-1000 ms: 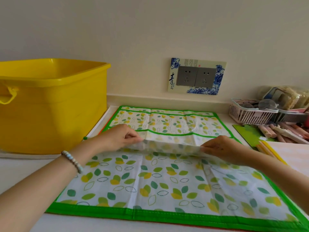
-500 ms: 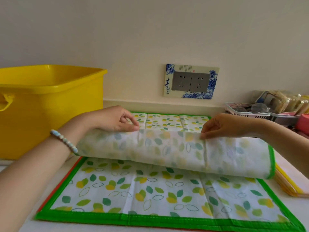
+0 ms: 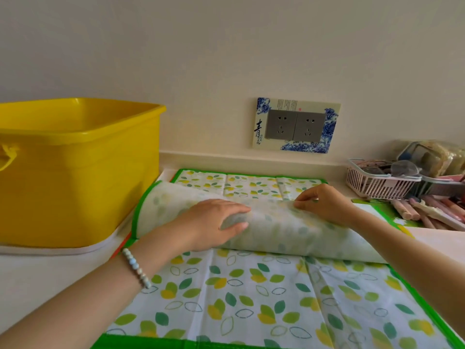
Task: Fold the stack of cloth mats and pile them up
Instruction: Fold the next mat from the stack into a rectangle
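While the top mat [image 3: 266,230] is only half turned over, the folding counts as barely begun.
It is bowed into a loose roll across the middle of the flat mats [image 3: 251,298] on the desk [image 3: 37,273]; the left hand [image 3: 214,222] is pressed flat and unclenched on it, the right hand [image 3: 324,205] is pinching its far edge. No finished pile is seen. A yellow tub [image 3: 75,172] stands just beside, a pink basket [image 3: 377,182] further right.
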